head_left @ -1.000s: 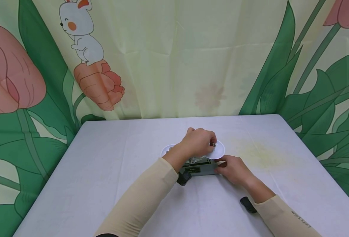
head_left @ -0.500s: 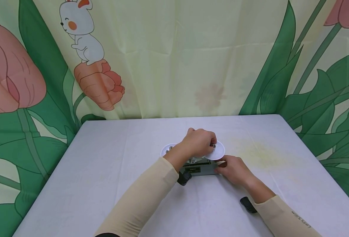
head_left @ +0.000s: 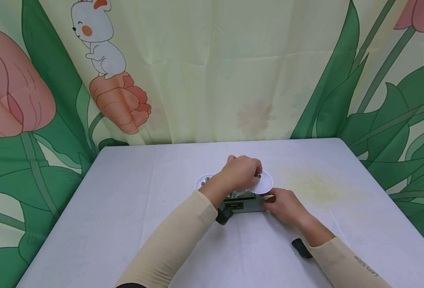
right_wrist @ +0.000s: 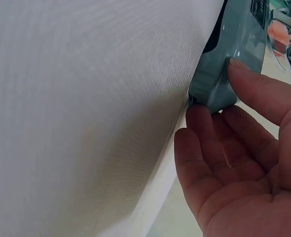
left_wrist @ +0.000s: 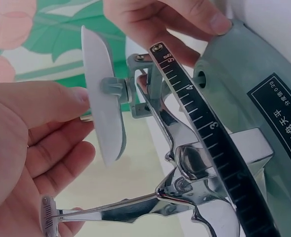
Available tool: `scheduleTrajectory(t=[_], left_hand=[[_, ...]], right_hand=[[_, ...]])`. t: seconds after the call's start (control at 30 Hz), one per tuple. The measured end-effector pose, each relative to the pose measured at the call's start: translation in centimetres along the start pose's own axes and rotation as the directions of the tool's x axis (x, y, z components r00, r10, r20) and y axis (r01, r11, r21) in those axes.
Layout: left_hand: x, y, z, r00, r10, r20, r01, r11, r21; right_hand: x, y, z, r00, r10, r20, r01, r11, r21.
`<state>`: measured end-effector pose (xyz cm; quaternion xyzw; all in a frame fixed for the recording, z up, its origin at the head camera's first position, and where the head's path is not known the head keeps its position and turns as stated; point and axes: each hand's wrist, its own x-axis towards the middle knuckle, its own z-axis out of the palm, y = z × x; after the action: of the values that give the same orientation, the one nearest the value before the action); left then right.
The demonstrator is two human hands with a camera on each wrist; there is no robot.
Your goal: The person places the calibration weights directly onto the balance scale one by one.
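Note:
A grey-green tray balance (head_left: 246, 206) stands on the table, with a black graduated beam (left_wrist: 204, 128) and chrome arms. My left hand (head_left: 241, 172) reaches across to its white right pan (head_left: 266, 183). Its curled fingertips pinch a small metal piece (head_left: 258, 175) at that pan; the pan hides most of the piece in the left wrist view. The white left pan (head_left: 199, 183) bears small metal pieces (head_left: 207, 179), partly behind my left forearm. My right hand (head_left: 285, 206) grips the right end of the balance's base (right_wrist: 217, 84), thumb on one face and fingers against the underside.
The balance rests on a white-covered table (head_left: 161, 224) with a yellowish stain (head_left: 320, 188) to its right. Behind the table hangs a printed curtain (head_left: 212, 72). A black device (head_left: 224, 216) is at my left wrist, another black device (head_left: 301, 249) at my right.

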<state>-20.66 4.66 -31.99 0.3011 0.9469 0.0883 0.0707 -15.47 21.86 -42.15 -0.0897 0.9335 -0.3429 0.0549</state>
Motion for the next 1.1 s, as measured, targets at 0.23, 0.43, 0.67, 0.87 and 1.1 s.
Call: scheduleTrajectory(t=[0.23, 0.43, 0.67, 0.87, 1.1], left_hand=[[-0.03, -0.09, -0.1, 1.0, 0.002, 0.012, -0.002, 1.0, 0.001], [-0.06, -0.18, -0.26, 1.0, 0.01, 0.015, -0.01, 1.0, -0.011], [-0.11, -0.24, -0.43, 1.0, 0.015, 0.027, -0.015, 1.0, -0.014], [-0.11, -0.22, -0.45, 0.999, 0.015, 0.031, -0.015, 1.0, -0.008], [-0.18, -0.15, -0.53, 0.999, 0.013, 0.041, -0.012, 1.0, -0.005]], right_hand=[[0.05, 0.03, 0.02, 1.0, -0.011, -0.004, 0.011, 1.0, -0.003], [0.04, -0.02, 0.06, 1.0, -0.002, 0.002, 0.002, 1.0, -0.004], [0.09, -0.03, 0.05, 1.0, -0.006, -0.001, 0.006, 1.0, -0.001], [0.1, 0.07, 0.06, 1.0, -0.008, -0.002, 0.008, 1.0, -0.006], [0.06, 0.08, 0.03, 1.0, -0.008, 0.002, 0.008, 1.0, 0.001]])
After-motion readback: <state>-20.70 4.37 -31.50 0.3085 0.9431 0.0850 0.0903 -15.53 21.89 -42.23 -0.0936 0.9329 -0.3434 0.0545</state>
